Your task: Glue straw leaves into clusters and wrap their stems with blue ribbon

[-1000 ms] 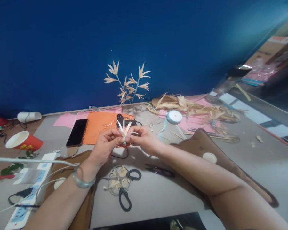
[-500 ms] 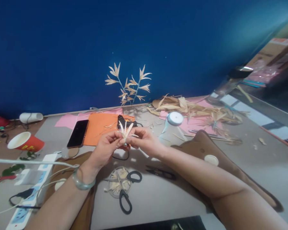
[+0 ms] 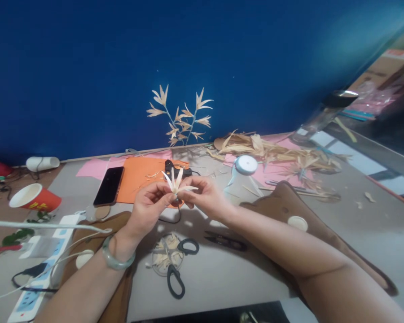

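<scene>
A pale flower of dried husk strips [image 3: 176, 183] is pinched at its base between my two hands, its petals fanned upward and to the right. My left hand [image 3: 152, 199] grips it with thumb and fingertips from the left. From the other side, my right hand [image 3: 202, 196] closes its fingers round the base and a right-hand petal. Below them, black-handled scissors [image 3: 176, 280] lie across a round dish [image 3: 158, 268] of cut husk pieces. Black thread snips [image 3: 225, 242] rest to the right of the dish. Just behind the flower is a black glue gun [image 3: 171, 168].
Finished husk flowers on stems [image 3: 180, 119] stand at the blue wall. A ribbon spool [image 3: 245, 165] and a heap of dried husks [image 3: 256, 146] lie right. To the left are a phone [image 3: 108, 186], a paper cup [image 3: 42, 197] and a power strip [image 3: 52, 260] with cables.
The petals have spread a little, with the right one now reaching out further over my right fingers. Both hands stay in nearly the same place; the view has shifted slightly.
</scene>
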Demonstrator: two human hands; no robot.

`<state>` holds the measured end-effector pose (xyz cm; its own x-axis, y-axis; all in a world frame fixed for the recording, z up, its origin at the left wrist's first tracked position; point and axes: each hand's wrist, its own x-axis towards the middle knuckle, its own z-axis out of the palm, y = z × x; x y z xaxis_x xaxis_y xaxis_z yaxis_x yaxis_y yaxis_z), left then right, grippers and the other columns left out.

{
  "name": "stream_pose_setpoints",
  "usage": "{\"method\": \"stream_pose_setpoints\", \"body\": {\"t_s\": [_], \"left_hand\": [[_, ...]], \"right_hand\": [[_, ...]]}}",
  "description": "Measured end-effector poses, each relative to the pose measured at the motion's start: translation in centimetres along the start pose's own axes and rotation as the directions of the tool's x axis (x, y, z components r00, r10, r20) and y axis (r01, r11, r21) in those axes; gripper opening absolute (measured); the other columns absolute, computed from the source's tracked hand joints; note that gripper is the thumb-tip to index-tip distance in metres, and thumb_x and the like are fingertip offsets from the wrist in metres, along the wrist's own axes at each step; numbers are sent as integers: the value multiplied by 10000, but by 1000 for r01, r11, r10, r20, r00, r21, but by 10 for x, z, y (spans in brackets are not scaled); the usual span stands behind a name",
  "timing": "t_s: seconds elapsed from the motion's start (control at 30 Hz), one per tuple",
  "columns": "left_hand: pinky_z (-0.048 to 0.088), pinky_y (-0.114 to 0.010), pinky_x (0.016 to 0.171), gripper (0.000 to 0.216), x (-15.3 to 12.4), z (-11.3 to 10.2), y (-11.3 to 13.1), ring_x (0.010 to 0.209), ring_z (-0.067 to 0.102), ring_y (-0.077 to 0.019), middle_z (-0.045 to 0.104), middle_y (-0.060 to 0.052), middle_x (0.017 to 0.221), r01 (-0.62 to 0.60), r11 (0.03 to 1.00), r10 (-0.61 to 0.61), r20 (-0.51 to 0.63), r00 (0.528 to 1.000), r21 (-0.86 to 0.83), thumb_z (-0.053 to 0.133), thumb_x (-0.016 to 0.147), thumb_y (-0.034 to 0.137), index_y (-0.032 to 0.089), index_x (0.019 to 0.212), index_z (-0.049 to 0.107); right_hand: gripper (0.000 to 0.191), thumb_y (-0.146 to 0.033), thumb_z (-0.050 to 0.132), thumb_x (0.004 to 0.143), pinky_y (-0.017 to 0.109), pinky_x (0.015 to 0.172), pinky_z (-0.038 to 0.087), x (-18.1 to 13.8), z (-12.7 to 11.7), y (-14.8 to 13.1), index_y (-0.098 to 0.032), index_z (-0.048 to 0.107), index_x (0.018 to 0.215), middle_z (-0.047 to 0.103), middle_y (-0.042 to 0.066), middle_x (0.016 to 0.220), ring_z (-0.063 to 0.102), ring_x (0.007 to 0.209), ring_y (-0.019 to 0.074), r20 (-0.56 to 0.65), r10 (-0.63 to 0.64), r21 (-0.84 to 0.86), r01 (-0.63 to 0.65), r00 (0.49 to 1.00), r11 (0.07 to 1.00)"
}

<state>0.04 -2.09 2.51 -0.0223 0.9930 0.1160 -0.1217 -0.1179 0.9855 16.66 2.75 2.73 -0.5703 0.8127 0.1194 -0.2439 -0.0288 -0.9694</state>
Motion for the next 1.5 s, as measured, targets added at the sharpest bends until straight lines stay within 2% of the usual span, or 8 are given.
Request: {"method": "stream_pose_setpoints", "body": {"t_s": [0.2,0.33,0.6,0.77,0.93,1.1,1.33,1.5], "left_hand": [[546,-258,601,226,-3,6,-1,597,671,-156,697,-30,651,-34,999,35,-75,997,20,766,727,326,148,776,635],[539,-239,593,204,-3,7,-5,606,674,-147,691,-15,659,-62,998,63,-114,992,10,759,737,309,157,783,631],[545,-247,641,138,-2,9,-1,628,663,-139,692,-13,669,-68,997,71,-84,994,44,747,749,265,156,716,669],[542,-249,662,161,1,7,1,648,640,-135,650,-14,675,-111,984,123,-83,989,139,712,782,285,160,683,691],[528,-235,650,165,1,8,3,666,627,-132,634,-22,714,-154,964,186,-132,974,217,704,784,293,159,688,701],[514,-235,628,190,2,10,4,630,632,-138,645,-30,695,-118,968,162,-194,968,219,736,743,316,143,681,687],[494,-246,647,206,3,10,-1,651,627,-148,651,-34,701,-114,950,165,-159,974,289,684,791,346,157,715,652],[473,-249,643,216,3,10,-3,654,594,-144,612,-23,704,-140,936,207,-182,961,324,695,775,357,170,681,643]], "right_hand": [[190,-346,698,796,254,585,492,-7,6,-4,-164,659,756,653,44,756,597,659,125,-69,-253,-211,234,965,949],[113,-276,661,831,294,684,513,-7,5,-2,-179,692,782,663,51,778,624,742,152,-35,-380,-341,346,924,874],[124,-295,671,824,258,590,521,-5,1,5,-174,698,835,653,55,864,606,665,119,-31,-295,-260,277,955,925],[147,-305,655,836,250,576,519,-2,0,6,-175,706,881,650,59,898,597,628,99,1,-257,-232,250,966,940],[145,-306,675,817,239,549,507,0,2,5,-168,710,847,651,46,833,589,589,90,-15,-232,-215,223,973,951],[194,-344,708,782,236,526,486,0,6,4,-151,691,772,655,35,743,563,556,90,-90,-193,-239,167,977,956],[216,-354,707,776,225,504,440,0,7,2,-148,657,735,617,6,645,521,517,82,-107,-114,-210,90,988,974],[246,-382,713,761,222,503,423,0,8,3,-146,652,730,589,-8,606,510,515,82,-123,-67,-187,43,990,981]]}}
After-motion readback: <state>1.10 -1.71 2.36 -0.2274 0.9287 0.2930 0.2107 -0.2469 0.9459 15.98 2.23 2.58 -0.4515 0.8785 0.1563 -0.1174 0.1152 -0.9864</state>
